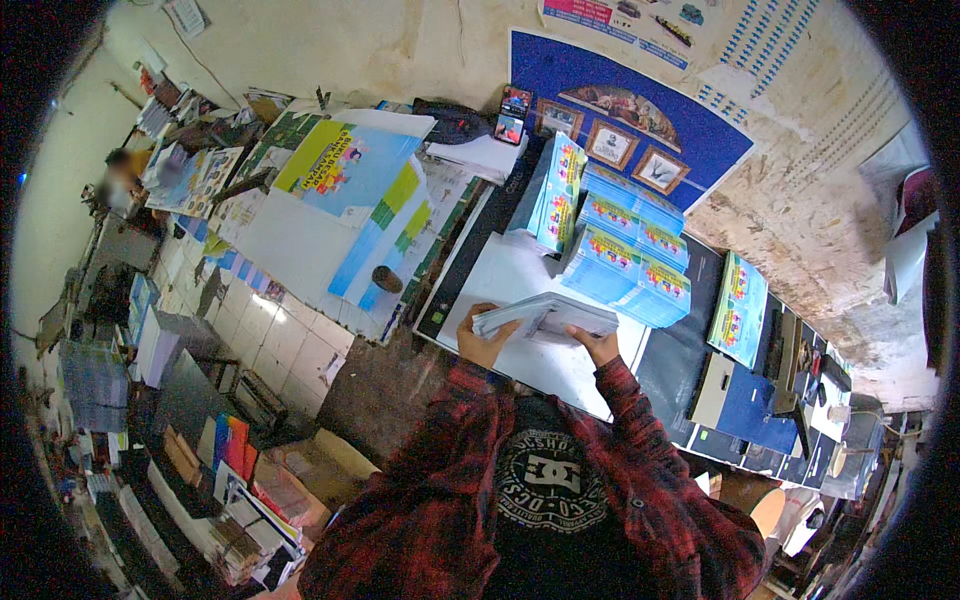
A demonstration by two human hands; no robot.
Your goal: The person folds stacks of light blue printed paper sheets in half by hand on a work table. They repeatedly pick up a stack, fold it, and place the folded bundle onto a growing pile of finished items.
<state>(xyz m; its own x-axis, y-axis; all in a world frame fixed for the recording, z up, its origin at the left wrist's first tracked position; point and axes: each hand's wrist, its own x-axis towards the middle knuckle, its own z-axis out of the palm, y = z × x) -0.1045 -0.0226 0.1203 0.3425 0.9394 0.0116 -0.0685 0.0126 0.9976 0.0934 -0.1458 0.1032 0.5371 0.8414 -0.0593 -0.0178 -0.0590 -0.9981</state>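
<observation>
Between my two hands is a thick sheaf of white-edged printed booklets (548, 316), held up above a white board (500, 272) on the black table. My left hand (484, 338) is closed round the sheaf's left end, thumb on the near side. At its right end my right hand (598, 347) grips it, with the thumb on top. Just beyond the sheaf, tall piles of blue, green and yellow booklets (610, 262) stand side by side. Left of these piles, another row of the same booklets (556, 200) leans at a tilt.
More booklets (738, 308) lie at the right, beside a metal bench device (785, 370). Large printed sheets (352, 165) and a small brown object (387, 279) lie on the left table. A phone (512, 116) stands against the wall. Cardboard and papers (325, 465) crowd the lower left.
</observation>
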